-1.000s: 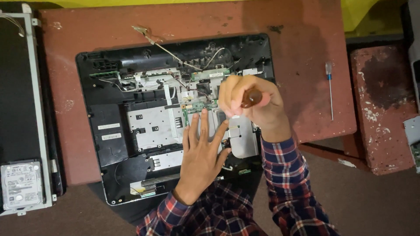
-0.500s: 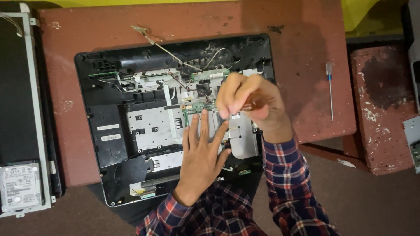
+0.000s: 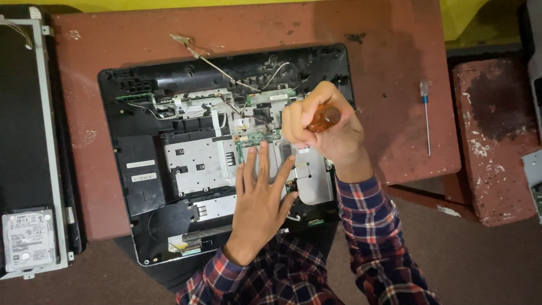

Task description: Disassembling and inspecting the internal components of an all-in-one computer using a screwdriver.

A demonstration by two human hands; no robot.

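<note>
An opened black computer chassis (image 3: 141, 197) lies on a worn red table (image 3: 395, 85), its metal shields and green circuit boards exposed. My left hand (image 3: 261, 195) rests flat with fingers spread on the silver shield near the middle. My right hand (image 3: 327, 127) is closed around a screwdriver with an amber handle (image 3: 324, 117), held upright over the boards just above my left fingertips. The tool's tip is hidden under my hand.
A second screwdriver with a blue collar (image 3: 425, 116) lies on the table's right side. A hard drive (image 3: 27, 242) sits on a black panel (image 3: 22, 141) at the left. A stained red block (image 3: 497, 141) stands to the right.
My right hand has turned slightly on the screwdriver, with the amber handle end now showing more. My left hand stays flat in the same place.
</note>
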